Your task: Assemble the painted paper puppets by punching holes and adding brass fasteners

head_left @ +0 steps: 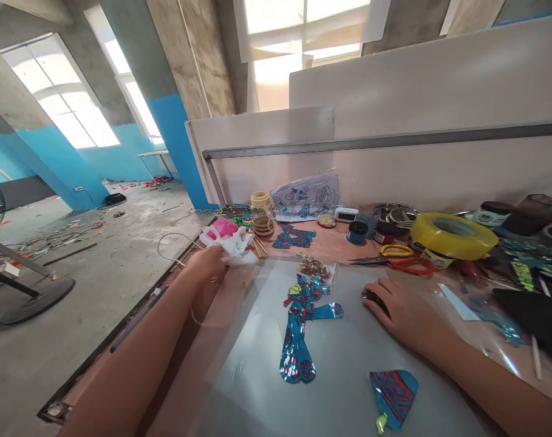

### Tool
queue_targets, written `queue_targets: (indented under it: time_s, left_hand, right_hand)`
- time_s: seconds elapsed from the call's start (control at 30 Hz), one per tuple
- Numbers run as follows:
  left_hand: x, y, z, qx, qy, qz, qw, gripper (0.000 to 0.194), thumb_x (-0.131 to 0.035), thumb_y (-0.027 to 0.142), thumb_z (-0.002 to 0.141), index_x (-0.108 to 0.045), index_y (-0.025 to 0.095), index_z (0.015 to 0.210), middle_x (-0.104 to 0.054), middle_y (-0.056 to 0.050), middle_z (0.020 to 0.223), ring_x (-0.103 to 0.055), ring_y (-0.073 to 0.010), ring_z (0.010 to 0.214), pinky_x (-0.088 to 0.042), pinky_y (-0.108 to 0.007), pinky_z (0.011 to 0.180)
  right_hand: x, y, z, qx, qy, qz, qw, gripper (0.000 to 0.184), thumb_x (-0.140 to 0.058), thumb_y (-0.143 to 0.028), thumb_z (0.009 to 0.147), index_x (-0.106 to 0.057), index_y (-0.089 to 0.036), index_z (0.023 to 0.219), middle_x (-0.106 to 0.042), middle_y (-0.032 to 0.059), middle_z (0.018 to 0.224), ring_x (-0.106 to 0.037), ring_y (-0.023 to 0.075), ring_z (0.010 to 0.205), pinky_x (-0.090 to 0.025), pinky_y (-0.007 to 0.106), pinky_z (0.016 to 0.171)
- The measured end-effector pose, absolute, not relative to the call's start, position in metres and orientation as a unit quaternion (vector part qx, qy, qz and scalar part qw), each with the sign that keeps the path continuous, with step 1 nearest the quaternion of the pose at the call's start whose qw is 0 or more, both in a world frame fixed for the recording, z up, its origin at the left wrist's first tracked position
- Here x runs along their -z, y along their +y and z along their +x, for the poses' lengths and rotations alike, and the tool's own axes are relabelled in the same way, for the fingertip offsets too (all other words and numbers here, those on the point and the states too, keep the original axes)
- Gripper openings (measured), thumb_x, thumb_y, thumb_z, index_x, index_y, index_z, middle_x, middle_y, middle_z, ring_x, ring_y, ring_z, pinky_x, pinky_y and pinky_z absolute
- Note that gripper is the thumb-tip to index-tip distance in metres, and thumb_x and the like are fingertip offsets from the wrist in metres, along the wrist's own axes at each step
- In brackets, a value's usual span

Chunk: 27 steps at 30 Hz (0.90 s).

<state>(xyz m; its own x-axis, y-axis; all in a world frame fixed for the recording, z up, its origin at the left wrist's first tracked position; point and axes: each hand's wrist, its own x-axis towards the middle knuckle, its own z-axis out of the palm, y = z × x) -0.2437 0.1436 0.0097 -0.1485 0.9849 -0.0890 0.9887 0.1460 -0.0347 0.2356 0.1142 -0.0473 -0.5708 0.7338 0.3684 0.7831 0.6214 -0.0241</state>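
My left hand (207, 267) is at the board's left edge, against a white plastic bag (237, 244) with something pink (223, 228) in it; its fingertips are hidden. My right hand (391, 303) rests on the grey board (257, 388), fingers curled round a small dark object that I cannot make out. Between the hands lies a glossy blue jointed puppet figure (297, 346) with red patterns, legs towards me. Small metal-looking pieces (314, 267) lie in a clear bag just beyond it. Nearer me, a separate blue and red patterned piece (396, 394) lies flat.
Red-handled scissors (410, 262), a yellow tape roll (455, 233) and several paint jars (357, 232) stand at the back right. Blue cut pieces (294, 237) and a patterned drawing sheet (305, 197) are behind the board. A white cord (160, 246) loops over the table's left edge.
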Motion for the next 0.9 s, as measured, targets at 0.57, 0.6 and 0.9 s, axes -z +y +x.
queue_targets:
  time_s: [0.57,0.6,0.9]
  left_hand:
    - [-0.097,0.068,-0.205,-0.081,0.845,0.509,-0.139,0.03,-0.035,0.036,0.091,-0.054,0.021,0.109,-0.068,-0.011,0.099,-0.067,-0.0305,0.087,-0.048,-0.036,0.067]
    - [-0.112,0.062,-0.204,-0.135,0.856,0.468,-0.171,0.032,-0.04,0.042,0.09,-0.053,0.023,0.111,-0.067,-0.008,0.097,-0.067,-0.0313,0.086,-0.048,-0.036,0.066]
    - [-0.142,0.044,-0.176,-0.343,0.739,0.553,-0.176,0.05,-0.053,0.029,0.081,-0.047,0.03,0.131,-0.062,-0.001,0.124,-0.065,-0.0269,0.096,-0.052,-0.04,0.085]
  right_hand:
    - [0.046,0.114,0.233,0.048,-0.874,-0.451,0.173,0.028,-0.043,-0.037,0.099,-0.064,-0.019,0.104,-0.064,0.0104,0.097,-0.06,0.0258,0.087,-0.05,0.042,0.079]
    - [0.047,0.114,0.233,0.05,-0.876,-0.449,0.166,0.029,-0.043,-0.037,0.099,-0.064,-0.018,0.104,-0.064,0.0106,0.097,-0.06,0.026,0.087,-0.05,0.042,0.079]
    - [0.009,0.097,0.232,0.0,-0.835,-0.485,0.259,0.046,-0.048,-0.052,0.094,-0.061,-0.021,0.125,-0.062,0.018,0.12,-0.063,0.0335,0.105,-0.053,0.048,0.085]
